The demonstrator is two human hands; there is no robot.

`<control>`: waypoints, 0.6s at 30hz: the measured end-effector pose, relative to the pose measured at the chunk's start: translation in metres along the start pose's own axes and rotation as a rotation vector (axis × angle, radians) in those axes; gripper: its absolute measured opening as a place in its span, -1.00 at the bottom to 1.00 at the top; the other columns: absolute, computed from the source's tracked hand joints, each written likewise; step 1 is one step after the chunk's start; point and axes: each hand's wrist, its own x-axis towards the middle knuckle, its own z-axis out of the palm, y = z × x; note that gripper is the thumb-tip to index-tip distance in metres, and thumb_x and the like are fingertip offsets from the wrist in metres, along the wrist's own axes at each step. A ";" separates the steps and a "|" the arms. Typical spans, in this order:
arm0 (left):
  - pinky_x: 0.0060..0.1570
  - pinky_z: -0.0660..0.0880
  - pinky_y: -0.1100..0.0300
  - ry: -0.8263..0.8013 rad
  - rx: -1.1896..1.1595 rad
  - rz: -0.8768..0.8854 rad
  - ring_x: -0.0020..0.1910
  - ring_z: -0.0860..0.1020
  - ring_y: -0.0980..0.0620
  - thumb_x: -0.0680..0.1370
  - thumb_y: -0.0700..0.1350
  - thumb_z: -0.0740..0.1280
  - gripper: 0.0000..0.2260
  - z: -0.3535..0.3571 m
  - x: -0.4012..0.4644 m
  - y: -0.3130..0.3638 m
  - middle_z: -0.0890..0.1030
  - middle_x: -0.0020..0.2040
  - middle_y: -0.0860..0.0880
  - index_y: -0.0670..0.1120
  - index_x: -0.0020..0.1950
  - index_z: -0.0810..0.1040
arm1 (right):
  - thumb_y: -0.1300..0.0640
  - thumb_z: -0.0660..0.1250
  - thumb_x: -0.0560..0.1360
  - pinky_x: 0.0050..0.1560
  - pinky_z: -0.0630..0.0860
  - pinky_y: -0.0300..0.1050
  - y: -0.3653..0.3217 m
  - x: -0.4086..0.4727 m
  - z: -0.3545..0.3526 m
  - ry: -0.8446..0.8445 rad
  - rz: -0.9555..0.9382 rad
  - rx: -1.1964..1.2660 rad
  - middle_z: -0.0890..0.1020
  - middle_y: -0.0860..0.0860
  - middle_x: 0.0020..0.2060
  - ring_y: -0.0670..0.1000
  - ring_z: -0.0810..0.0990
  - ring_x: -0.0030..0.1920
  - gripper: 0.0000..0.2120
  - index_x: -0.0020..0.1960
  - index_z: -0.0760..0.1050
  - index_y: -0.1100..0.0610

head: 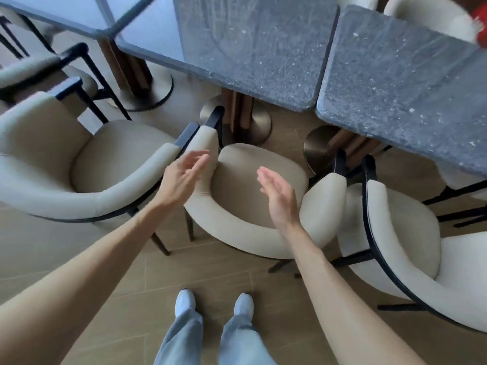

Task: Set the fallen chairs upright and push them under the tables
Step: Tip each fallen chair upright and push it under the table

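Both hands, left hand (pixel 184 175) and right hand (pixel 279 196), hover open and empty above the upright middle chair (pixel 253 180).

We see our two forearms bare from the lower edge of the view up to the wrists, with no sleeves, watch or rings showing. Our left hand (pixel 184 175) and right hand (pixel 276 196) are bare too, without gloves. At six o'clock, our legs are in loose, light blue jeans (pixel 210 335) that fall wide over the feet. From under the hems, at about twelve o'clock from them, poke the rounded toes of pale, whitish shoes (pixel 185 301).
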 end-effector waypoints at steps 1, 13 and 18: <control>0.19 0.58 -0.14 0.089 -0.116 0.024 0.18 0.63 -0.05 0.69 0.01 0.22 -0.72 -0.013 -0.010 0.012 0.66 0.20 -0.09 -0.09 0.30 0.57 | -0.07 0.28 0.59 0.35 0.50 -0.15 -0.020 -0.004 0.007 -0.016 -0.067 0.048 0.64 -0.05 0.26 -0.14 0.59 0.27 -0.57 0.37 0.54 0.10; 0.14 0.60 -0.14 0.586 -0.417 0.256 0.17 0.65 -0.17 0.66 0.06 0.11 -0.54 -0.183 -0.129 0.063 0.66 0.20 -0.20 -0.22 0.34 0.55 | -0.09 0.20 0.59 0.28 0.55 0.07 -0.155 -0.073 0.167 -0.374 -0.294 0.242 0.70 0.09 0.17 0.05 0.68 0.19 -0.55 0.30 0.56 0.18; 0.13 0.59 -0.16 0.652 -0.448 0.350 0.10 0.67 -0.20 0.70 -0.02 0.11 -0.62 -0.262 -0.165 0.038 0.70 0.12 -0.20 -0.20 0.28 0.59 | -0.10 0.19 0.59 0.30 0.54 0.06 -0.162 -0.115 0.244 -0.398 -0.403 0.200 0.71 0.04 0.15 0.00 0.68 0.18 -0.59 0.26 0.59 0.12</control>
